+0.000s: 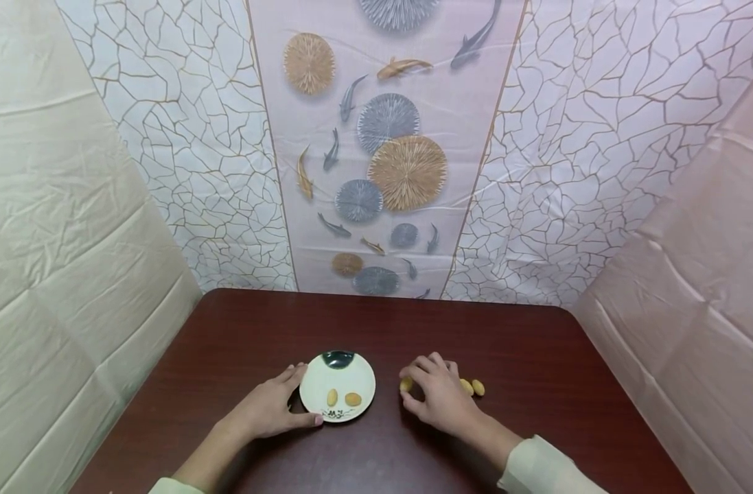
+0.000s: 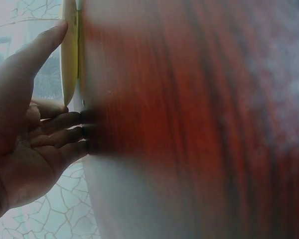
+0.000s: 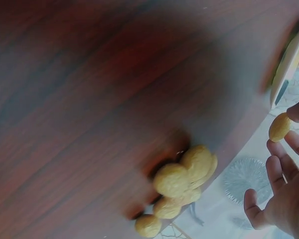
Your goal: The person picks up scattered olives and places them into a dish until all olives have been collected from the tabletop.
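Observation:
A small white plate (image 1: 317,381) with a dark green patch at its far rim lies on the table. Two yellow, oval, potato-like pieces (image 1: 353,399) rest on it. At the plate's left side my left hand (image 1: 271,406) holds the rim, thumb on the near edge and fingertips on the far left edge. To the right of the plate, my right hand (image 1: 441,398) pinches another yellow oval piece (image 3: 279,127) between thumb and fingers, off the table. Several more such pieces (image 3: 172,180) lie in a cluster beside that hand, partly hidden by it in the head view.
The dark red-brown wooden table (image 1: 277,329) has rounded far corners. Behind it hangs a patterned cloth (image 1: 376,171) with fish and round motifs, and plain pale cloths (image 1: 73,274) flank both sides.

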The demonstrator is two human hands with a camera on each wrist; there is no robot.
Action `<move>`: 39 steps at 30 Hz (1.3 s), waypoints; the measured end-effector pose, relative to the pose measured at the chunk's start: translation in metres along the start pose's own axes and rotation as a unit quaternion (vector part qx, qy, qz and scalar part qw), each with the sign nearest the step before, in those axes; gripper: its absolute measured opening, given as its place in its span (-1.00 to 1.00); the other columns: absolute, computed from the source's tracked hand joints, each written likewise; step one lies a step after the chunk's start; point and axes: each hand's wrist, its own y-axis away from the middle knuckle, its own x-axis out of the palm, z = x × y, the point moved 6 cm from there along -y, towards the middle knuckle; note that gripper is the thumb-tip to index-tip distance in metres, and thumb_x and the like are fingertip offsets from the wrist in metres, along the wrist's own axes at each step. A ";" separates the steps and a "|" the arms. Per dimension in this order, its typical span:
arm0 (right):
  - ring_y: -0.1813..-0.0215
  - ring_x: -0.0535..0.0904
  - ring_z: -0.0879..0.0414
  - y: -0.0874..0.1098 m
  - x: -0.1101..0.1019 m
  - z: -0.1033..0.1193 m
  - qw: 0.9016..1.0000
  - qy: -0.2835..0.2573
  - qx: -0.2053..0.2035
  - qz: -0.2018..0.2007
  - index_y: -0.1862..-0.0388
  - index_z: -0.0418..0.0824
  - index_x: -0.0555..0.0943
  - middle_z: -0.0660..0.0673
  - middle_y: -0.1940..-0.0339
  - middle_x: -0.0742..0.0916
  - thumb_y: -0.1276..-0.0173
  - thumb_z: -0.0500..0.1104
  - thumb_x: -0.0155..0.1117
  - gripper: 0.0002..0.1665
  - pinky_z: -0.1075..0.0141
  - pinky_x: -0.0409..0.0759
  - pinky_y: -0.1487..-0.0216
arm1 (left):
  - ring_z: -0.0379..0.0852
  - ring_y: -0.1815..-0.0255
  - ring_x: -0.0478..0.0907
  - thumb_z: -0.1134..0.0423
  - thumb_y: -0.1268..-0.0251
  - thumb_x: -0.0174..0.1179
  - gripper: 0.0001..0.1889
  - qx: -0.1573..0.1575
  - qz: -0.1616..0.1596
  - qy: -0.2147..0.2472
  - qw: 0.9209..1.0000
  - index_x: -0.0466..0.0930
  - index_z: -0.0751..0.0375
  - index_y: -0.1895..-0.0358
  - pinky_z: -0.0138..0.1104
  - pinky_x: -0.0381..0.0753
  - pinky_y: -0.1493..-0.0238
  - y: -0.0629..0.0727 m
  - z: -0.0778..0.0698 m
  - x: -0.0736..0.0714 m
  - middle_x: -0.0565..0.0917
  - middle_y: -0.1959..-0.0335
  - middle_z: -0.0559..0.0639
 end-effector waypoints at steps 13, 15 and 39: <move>0.01 0.55 0.13 -0.010 0.004 0.021 0.999 -0.030 -0.012 0.011 0.02 0.02 0.81 0.08 0.06 0.78 -0.33 -0.11 0.66 -0.73 -0.02 0.51 0.03 | 0.38 -0.70 0.37 -0.51 -0.15 0.49 0.30 0.003 0.003 0.003 1.000 0.24 0.37 -0.73 0.29 0.52 -0.55 -0.002 0.000 0.000 0.38 -0.70 0.36; 0.00 0.54 0.12 -0.011 0.005 0.023 0.999 -0.037 -0.012 0.016 0.00 -0.01 0.81 0.07 0.05 0.78 -0.34 -0.12 0.65 -0.72 -0.03 0.51 0.02 | 0.38 -0.70 0.38 -0.51 -0.15 0.49 0.30 0.003 0.003 0.001 1.000 0.24 0.37 -0.73 0.29 0.52 -0.55 -0.002 -0.001 0.000 0.38 -0.70 0.37; -0.03 0.48 0.14 -0.028 0.022 0.038 0.995 -0.069 -0.021 0.062 -0.01 -0.06 0.82 0.04 -0.03 0.78 -0.45 -0.11 0.56 -0.81 -0.14 0.51 -0.11 | 0.40 -0.69 0.39 -0.48 -0.14 0.50 0.29 0.001 0.001 0.003 1.000 0.25 0.39 -0.72 0.28 0.52 -0.55 0.000 -0.003 -0.003 0.39 -0.69 0.39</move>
